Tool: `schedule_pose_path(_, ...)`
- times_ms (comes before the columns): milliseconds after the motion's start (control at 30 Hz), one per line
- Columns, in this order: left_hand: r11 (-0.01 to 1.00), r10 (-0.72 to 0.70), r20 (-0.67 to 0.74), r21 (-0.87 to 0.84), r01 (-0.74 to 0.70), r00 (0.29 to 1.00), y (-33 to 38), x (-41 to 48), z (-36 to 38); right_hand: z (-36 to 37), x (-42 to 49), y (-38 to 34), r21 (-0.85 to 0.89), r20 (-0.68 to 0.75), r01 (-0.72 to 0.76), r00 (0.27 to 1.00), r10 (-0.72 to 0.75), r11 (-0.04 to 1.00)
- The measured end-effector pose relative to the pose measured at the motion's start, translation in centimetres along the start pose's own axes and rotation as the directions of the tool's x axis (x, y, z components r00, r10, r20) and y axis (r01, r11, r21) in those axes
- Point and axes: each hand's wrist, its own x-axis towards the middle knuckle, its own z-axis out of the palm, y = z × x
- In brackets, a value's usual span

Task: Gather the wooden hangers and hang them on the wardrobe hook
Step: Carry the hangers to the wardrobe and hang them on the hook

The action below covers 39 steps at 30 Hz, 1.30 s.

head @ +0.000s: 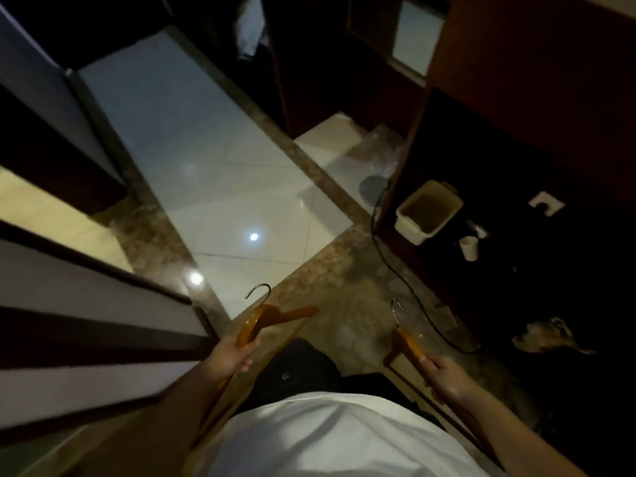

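Glossy tile floor (220, 173), marble border; dim wooden wardrobe (537, 98).

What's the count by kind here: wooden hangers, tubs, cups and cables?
Wooden hangers: 2, the left hanger and the right hanger
White tub: 1
White cup: 1
Black cable: 1
Total: 5

Dim tiled room
Glossy pale tiled floor (213, 187); white rectangular plastic bin (409, 230) near a small white cup (468, 248); thin black cable (399, 274) beside them.
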Motion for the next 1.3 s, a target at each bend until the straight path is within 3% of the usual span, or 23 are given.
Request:
schedule_pose_path(100,0.994,-0.102,-0.097,-0.037,0.099,0.99,-2.6,-0.3,-1.5,1.3,1.6,-2.4,-0.107,0.046,-0.014,0.999,0.019,0.994)
schedule_pose_path(233,0.996,-0.083,-0.198,-0.038,0.077,0.977,-5.2,-1.0,-3.7,2.9,3.5,-6.7,-0.214,0.103,-0.036,0.993,0.059,0.976)
schedule_pose_path(567,0.99,-0.063,-0.165,-0.136,0.041,0.984,-5.1,0.2,-10.8,7.6,9.1,-20.1,-0.443,0.151,0.166,0.982,-0.11,0.881)
schedule_pose_path(700,0.958,-0.143,-0.169,-0.273,0.093,0.975,-4.3,1.2,-12.2,8.9,11.7,-25.7,-0.452,0.2,0.209,0.971,-0.131,0.867)
schedule_pose_path(833,0.896,-0.237,-0.261,-0.43,0.107,0.936,-3.4,2.7,-13.2,9.1,14.7,-31.5,-0.45,0.27,0.305,0.942,-0.198,0.84)
schedule_pose_path(1033,0.859,-0.354,-0.289,-0.476,0.187,0.89,0.8,7.5,-16.1,7.1,21.5,-38.9,-0.429,0.369,0.337,0.912,-0.178,0.838)
schedule_pose_path(1167,0.832,-0.43,-0.257,-0.485,0.269,0.865,6.3,11.3,-18.7,3.3,25.8,-43.5,-0.445,0.358,0.297,0.924,-0.137,0.845)
schedule_pose_path(1300,0.834,-0.398,-0.264,-0.504,0.226,0.879,13.3,16.5,-21.8,-0.9,30.1,-47.1,-0.452,0.334,0.225,0.94,-0.07,0.863)
